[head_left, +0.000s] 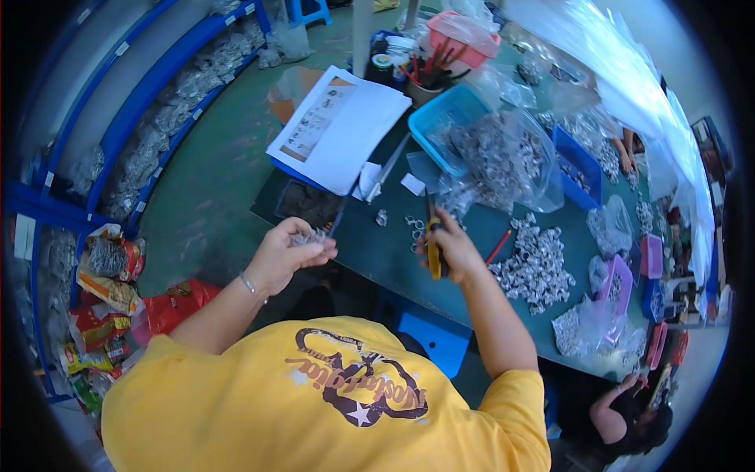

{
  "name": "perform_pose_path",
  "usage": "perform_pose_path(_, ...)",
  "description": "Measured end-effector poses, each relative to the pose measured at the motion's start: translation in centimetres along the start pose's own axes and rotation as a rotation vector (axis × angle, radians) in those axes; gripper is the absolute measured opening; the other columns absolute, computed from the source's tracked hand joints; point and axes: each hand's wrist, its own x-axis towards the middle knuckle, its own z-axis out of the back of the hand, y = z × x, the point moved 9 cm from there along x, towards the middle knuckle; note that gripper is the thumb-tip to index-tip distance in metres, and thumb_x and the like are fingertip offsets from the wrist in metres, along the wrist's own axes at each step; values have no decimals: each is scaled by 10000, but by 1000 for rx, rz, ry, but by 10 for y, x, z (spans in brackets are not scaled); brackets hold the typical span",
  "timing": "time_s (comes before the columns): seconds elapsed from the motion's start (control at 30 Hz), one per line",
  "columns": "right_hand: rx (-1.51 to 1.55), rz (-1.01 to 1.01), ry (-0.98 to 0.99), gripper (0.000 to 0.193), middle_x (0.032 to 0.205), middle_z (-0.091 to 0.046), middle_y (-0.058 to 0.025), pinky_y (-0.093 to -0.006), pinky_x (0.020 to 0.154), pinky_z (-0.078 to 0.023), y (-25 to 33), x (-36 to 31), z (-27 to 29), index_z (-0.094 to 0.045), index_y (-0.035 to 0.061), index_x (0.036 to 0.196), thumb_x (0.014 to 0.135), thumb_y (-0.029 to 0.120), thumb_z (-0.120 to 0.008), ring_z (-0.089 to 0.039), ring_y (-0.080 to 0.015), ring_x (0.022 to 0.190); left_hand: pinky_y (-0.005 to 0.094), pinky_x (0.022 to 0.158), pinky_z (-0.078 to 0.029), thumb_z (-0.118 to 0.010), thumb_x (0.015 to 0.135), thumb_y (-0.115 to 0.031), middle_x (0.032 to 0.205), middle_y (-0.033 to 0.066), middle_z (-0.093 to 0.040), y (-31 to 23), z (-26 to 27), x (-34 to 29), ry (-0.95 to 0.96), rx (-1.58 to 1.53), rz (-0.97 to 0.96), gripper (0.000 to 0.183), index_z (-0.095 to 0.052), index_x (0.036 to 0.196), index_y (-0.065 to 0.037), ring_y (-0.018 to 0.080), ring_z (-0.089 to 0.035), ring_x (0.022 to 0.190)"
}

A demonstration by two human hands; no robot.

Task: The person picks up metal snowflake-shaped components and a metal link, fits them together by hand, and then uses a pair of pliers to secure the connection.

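My left hand (287, 256) is closed around a small bunch of silvery metal pieces (308, 237), just off the near edge of the green table (362, 259). Their exact kind is too small to make out. Pliers (435, 263) with yellow-and-black handles are gripped in my right hand (460, 250), their dark tip pointing away from me. Beside that tip lie several small metal rings (414, 226). A single silvery piece (381, 218) sits farther left. Right of my right hand are a red pencil-like stick (499, 246) and a heap of silvery metal pieces (536, 263).
A dark-filled tray (309, 206) and a stack of paper sheets (338, 130) stand beyond my left hand. Behind the rings are a turquoise basket (444, 118) and a bulging clear bag (503, 161). A blue stool (432, 342) stands below the table; other people work at the right.
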Motion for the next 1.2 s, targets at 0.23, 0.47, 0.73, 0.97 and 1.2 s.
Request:
perform_pose_path(0.23,86,54,-47,208,905,-544,-164,-372,596,-530,131,151,-14,-504,-28,931,746,55,-551,-595,-277,791,288,696,-529,-495,868,-69,887,132,-609,3,110,0,-232,-364,33,86,-501,952,-51,249,-634,843)
perform_pose_path(0.47,-427,15,-608,282,986,-584,-105,-290,453,-475,243,233,43,-540,52,1037,818,230,-542,-634,-285,683,275,623,-515,-519,869,-139,826,81,-601,-9,253,30,-453,-427,54,137,-517,989,-73,215,-623,741)
perform_pose_path(0.73,-844,-7,-674,147,606,-585,-163,-324,294,-384,291,322,66,-565,-14,736,774,118,-513,-596,-265,451,292,676,-500,-518,871,-123,869,86,-584,-25,316,119,-418,-486,188,174,-519,1030,-52,229,-610,822)
perform_pose_path(0.97,-475,118,-840,349,862,-567,-121,-329,509,-417,271,342,73,-534,28,985,776,300,-467,-564,-240,694,350,833,-488,-524,858,-91,942,106,-567,-43,323,239,-242,-629,134,191,-528,1034,-19,251,-574,918)
perform_pose_path(1.2,-654,640,-852,263,925,-561,-56,-256,709,-403,231,208,20,-547,28,1053,846,190,-530,-501,-138,789,390,915,-452,-539,852,-134,994,170,-540,-72,320,401,-240,-873,227,217,-496,975,39,280,-557,927)
